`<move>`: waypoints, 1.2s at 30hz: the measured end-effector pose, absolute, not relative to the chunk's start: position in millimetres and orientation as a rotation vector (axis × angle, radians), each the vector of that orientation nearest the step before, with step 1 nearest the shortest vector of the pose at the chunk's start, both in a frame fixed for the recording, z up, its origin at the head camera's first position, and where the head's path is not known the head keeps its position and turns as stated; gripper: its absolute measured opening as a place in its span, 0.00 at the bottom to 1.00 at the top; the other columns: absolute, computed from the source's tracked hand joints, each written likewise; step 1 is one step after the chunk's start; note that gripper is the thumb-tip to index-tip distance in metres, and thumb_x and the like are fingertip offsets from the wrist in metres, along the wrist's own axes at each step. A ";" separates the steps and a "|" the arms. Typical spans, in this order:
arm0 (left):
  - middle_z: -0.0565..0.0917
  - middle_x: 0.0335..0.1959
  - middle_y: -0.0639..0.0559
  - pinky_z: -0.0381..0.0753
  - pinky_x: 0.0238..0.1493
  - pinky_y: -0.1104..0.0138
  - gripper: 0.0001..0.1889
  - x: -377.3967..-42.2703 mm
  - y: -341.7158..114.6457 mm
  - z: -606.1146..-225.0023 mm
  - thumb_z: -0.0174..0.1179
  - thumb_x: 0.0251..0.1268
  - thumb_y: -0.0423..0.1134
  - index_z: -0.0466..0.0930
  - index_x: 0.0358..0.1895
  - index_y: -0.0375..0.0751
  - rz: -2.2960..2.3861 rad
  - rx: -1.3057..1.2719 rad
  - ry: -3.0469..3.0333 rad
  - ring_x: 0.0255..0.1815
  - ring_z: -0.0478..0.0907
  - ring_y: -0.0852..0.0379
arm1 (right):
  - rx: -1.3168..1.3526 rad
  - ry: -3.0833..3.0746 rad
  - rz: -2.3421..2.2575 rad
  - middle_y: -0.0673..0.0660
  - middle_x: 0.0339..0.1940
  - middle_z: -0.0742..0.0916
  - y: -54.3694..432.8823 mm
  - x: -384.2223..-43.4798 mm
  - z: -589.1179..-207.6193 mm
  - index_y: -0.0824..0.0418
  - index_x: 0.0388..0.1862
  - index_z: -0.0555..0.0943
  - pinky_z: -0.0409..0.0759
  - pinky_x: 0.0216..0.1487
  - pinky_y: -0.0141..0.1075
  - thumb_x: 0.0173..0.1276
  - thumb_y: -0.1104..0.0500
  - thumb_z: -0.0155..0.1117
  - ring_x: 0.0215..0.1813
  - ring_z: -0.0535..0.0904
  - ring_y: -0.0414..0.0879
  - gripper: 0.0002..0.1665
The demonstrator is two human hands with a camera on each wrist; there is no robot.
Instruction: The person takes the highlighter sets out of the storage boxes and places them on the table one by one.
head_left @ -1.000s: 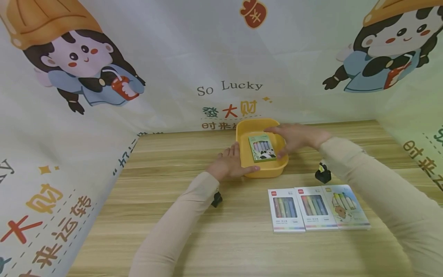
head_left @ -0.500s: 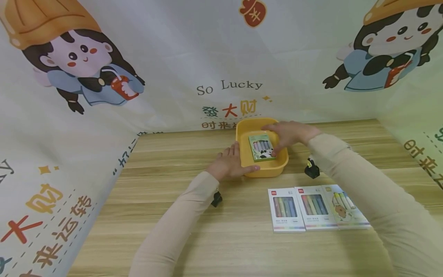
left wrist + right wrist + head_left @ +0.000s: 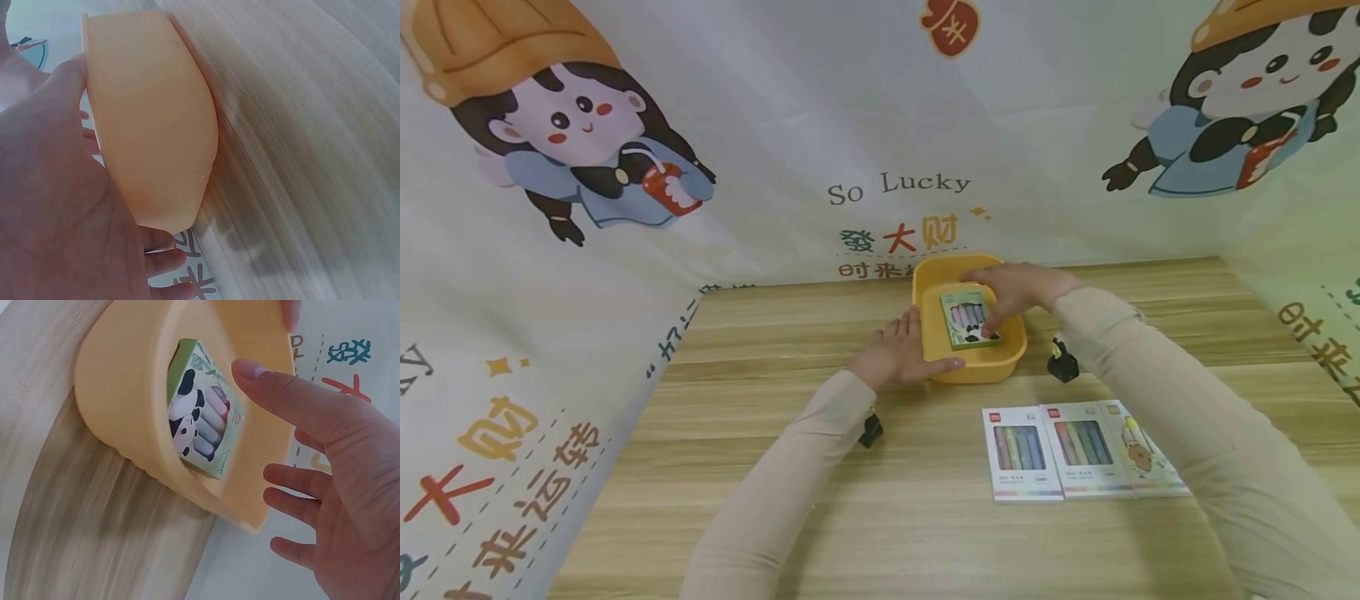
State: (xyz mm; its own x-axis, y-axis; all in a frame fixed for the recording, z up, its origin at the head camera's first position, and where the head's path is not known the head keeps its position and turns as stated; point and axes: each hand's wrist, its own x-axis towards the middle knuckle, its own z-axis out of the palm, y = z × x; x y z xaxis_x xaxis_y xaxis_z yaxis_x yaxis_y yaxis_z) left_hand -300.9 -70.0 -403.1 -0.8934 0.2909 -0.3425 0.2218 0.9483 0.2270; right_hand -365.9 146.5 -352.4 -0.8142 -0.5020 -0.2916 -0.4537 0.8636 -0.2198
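Observation:
A yellow plastic basket (image 3: 973, 372) stands at the back of the table, against the printed backdrop. In it lies a green box with a panda and a row of coloured pens on its front (image 3: 967, 315). My left hand (image 3: 895, 354) rests against the basket's left side, fingers straight and thumb over the near rim. The left wrist view shows the outer wall of the basket (image 3: 153, 119) beside the palm. My right hand (image 3: 1022, 287) is over the basket's right side, thumb near the panda box (image 3: 203, 412). Its fingers are spread and hold nothing.
In front of the basket, three flat pen boxes lie side by side: a white one (image 3: 1022, 454), another white one (image 3: 1086, 450), and one with a bear (image 3: 1138, 458) partly covered by the right sleeve. Small black devices (image 3: 1063, 363) sit at both wrists.
My right hand has moved left and inward over the basket, its thumb now overlapping the panda box. The right sleeve covers more of the bear box. My left hand and the basket have stayed put.

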 end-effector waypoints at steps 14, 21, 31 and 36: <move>0.36 0.83 0.40 0.46 0.82 0.46 0.63 -301.7 -70.6 -399.8 0.42 0.60 0.80 0.26 0.79 0.35 0.239 0.380 2.717 0.84 0.39 0.40 | -0.678 2.693 -0.255 0.64 0.77 0.68 136.2 -377.0 -351.8 0.55 0.79 0.57 0.60 0.76 0.60 0.56 0.46 0.76 0.77 0.63 0.64 0.57; 0.35 0.83 0.40 0.46 0.82 0.46 0.62 -302.0 -69.8 -398.6 0.41 0.60 0.80 0.25 0.79 0.35 0.227 0.375 2.704 0.84 0.39 0.40 | -0.661 2.674 -0.283 0.64 0.77 0.68 131.1 -378.7 -354.4 0.54 0.79 0.57 0.60 0.77 0.59 0.56 0.47 0.76 0.78 0.63 0.62 0.57; 0.34 0.83 0.41 0.47 0.82 0.46 0.61 -302.4 -69.0 -399.5 0.40 0.62 0.79 0.25 0.79 0.35 0.201 0.387 2.706 0.84 0.39 0.40 | -0.604 2.666 -0.307 0.61 0.78 0.68 122.9 -379.5 -359.2 0.50 0.79 0.58 0.59 0.76 0.62 0.56 0.46 0.77 0.78 0.61 0.62 0.56; 0.34 0.83 0.41 0.47 0.82 0.46 0.62 -302.0 -68.8 -400.1 0.40 0.61 0.80 0.24 0.79 0.36 0.201 0.390 2.702 0.84 0.39 0.40 | -0.592 2.659 -0.272 0.61 0.78 0.67 118.5 -385.4 -365.1 0.50 0.79 0.58 0.59 0.76 0.62 0.55 0.45 0.78 0.78 0.61 0.62 0.57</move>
